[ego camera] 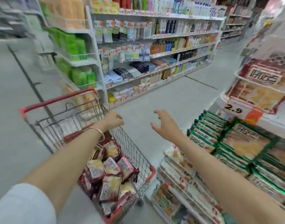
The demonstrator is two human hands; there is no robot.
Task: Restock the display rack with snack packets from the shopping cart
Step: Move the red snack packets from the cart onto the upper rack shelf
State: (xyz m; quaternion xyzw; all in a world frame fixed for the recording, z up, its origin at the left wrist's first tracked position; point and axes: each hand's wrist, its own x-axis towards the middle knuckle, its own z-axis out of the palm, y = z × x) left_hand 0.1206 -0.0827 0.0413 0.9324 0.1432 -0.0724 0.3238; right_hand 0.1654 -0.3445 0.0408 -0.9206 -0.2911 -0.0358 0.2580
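Note:
A red-trimmed wire shopping cart (135, 152) stands at the lower left, holding several dark red snack packets (111, 177). My left hand (113, 119) is over the cart's far side with its fingers curled; the view is blurred and I cannot tell whether it grips the wire rim. My right hand (165, 122) hovers in the air above the floor with its fingers spread, holding nothing. The white wire display rack (242, 76) rises on the right. Its tiers carry red packets (264, 75) up high and green-edged packets (238, 139) lower down.
A long shelf unit (156, 50) of toiletries and towels runs across the aisle ahead. An end rack with green packs (74, 46) stands beside the cart. A price tag reading 2.9 (233, 108) hangs on the display rack. Grey floor (162, 94) lies between cart and shelves.

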